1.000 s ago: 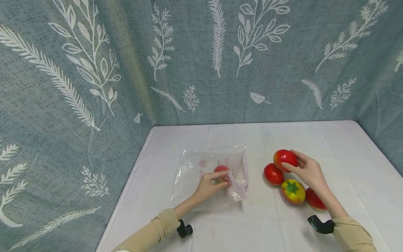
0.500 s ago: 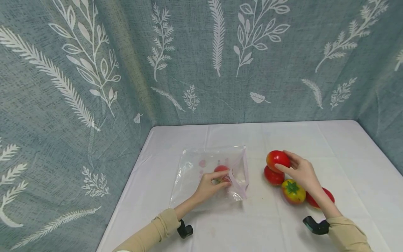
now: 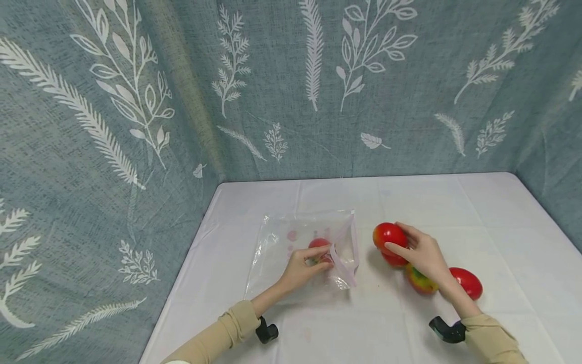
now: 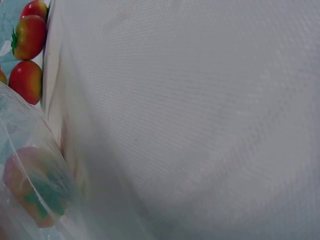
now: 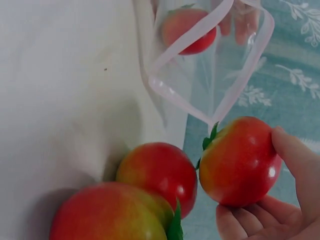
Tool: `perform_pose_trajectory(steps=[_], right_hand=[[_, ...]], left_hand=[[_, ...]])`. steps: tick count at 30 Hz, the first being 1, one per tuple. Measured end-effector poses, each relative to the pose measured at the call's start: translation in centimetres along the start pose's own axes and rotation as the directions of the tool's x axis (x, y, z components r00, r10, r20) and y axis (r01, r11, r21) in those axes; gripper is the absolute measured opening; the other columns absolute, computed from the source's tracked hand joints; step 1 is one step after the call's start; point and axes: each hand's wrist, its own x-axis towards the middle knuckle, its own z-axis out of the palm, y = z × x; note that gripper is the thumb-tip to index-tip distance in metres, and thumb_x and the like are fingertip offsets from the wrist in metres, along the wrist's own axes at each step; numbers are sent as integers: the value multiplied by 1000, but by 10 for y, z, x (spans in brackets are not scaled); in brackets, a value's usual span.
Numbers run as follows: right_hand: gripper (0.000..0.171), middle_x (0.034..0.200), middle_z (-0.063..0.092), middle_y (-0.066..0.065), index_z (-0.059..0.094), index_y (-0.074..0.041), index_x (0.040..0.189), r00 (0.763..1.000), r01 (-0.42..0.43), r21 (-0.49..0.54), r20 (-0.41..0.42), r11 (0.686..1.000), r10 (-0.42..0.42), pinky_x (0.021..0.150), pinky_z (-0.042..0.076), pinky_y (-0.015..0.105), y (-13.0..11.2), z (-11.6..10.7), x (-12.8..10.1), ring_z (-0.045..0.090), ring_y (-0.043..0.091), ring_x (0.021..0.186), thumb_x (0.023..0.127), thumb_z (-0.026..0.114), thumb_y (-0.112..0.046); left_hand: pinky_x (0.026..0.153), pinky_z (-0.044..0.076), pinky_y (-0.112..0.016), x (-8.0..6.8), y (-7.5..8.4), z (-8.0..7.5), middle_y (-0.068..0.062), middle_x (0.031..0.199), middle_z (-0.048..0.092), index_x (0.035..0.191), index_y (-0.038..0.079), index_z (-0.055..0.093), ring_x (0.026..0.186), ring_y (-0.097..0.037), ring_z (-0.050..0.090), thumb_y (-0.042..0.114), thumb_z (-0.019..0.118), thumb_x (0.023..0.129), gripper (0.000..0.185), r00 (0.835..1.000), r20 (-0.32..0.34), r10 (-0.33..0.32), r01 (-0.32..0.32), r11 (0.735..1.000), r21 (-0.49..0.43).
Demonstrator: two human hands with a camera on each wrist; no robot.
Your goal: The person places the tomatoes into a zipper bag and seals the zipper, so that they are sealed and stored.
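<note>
Right hand (image 3: 424,257) gripping a tomato (image 3: 388,234), left hand (image 3: 300,269) pinching the bag (image 3: 277,245)
Head view: it covers much of a second tomato (image 3: 394,261); bagged one (image 3: 320,242), left, is partly behind fingers (image 3: 314,252).

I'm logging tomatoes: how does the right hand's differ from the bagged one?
The right hand grips the held tomato; the bagged tomato is inside the clear bag. In the head view, the held tomato is mostly visible, while the left hand partly hides the bagged tomato. Both show red and green.
</note>
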Motion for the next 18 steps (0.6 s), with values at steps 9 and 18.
perform_pose_trajectory(steps=[9, 18], right_hand=[[71, 141, 45, 24, 38, -2, 143, 1000, 31, 13, 1, 999, -31, 95, 49, 48, -4, 8, 3, 49, 41, 125, 87, 68, -35], [70, 141, 46, 24, 39, -1, 142, 999, 25, 51, 36, 998, -27, 94, 49, 47, -9, 20, 6, 49, 41, 125, 87, 69, -33]], left_hand=[[70, 54, -24, 1, 1, 0, -22, 98, 71, 114, -8, 64, 76, -3, 57, -2, 73, 77, 38, 1000, -2, 3, -3, 1000, 1], [71, 54, -22, 1, 1, 1, -21, 96, 71, 113, -7, 65, 77, -1, 57, -1, 73, 77, 38, 1000, -5, -17, 17, 1000, 1]])
